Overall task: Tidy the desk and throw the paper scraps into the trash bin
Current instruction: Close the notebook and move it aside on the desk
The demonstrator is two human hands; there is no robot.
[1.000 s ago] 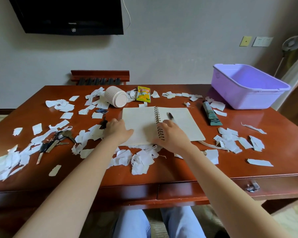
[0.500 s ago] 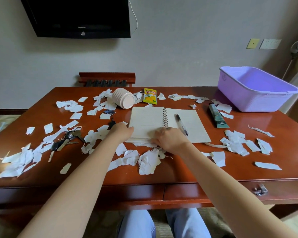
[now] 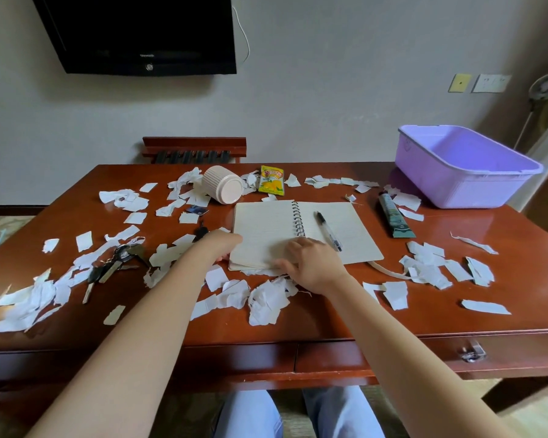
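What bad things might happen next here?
The pen lies loose on the notebook; with the left hand and right hand at its edge, lifting it may roll the pen off. The cup lies on its side and might roll if bumped. Loose scraps by the near edge may slide off the desk.

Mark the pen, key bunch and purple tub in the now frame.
pen (image 3: 329, 231), head view, middle of the barrel.
key bunch (image 3: 125, 251), head view, the dark key heads.
purple tub (image 3: 465, 191), head view, front outer wall.
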